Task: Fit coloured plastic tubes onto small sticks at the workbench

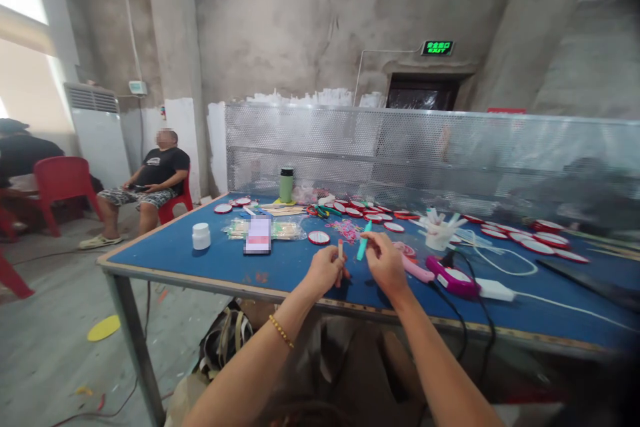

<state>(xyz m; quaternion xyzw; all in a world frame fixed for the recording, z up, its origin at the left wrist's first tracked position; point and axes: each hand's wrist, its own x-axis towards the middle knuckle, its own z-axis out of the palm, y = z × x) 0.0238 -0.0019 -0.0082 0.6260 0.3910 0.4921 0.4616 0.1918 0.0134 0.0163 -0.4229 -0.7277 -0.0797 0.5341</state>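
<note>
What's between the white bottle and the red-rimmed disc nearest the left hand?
The head view shows a phone and a clear packet of sticks between them.

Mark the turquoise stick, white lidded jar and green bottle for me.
Turquoise stick [363, 248]: head view, lower half.
White lidded jar [201, 238]: head view, body.
Green bottle [286, 188]: head view, body below black lid.

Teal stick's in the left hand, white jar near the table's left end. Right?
No: the head view shows the teal stick in the right hand, not the left hand. The white jar is near the left end of the table.
</note>
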